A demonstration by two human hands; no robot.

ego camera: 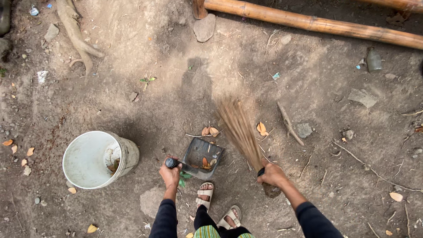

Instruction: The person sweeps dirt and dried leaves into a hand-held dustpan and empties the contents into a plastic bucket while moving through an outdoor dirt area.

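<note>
Hands (pixel 171 174) gripping dustpan (pixel 202 158), motion-blurred broom (pixel 240 130)

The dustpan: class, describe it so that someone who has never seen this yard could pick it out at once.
Start at the white bucket standing on the bare dirt. Just right of it, ahead of the person's sandalled feet, the left hand grips a black handle. At its end the dustpan rests on the ground: a dark, flat, square scoop with a few dry leaves in it, unlike the round bucket and the bristly broom.

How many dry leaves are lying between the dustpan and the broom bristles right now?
3: two side by side just beyond the dustpan, one right of the broom bristles. The bristles may hide more.
</note>
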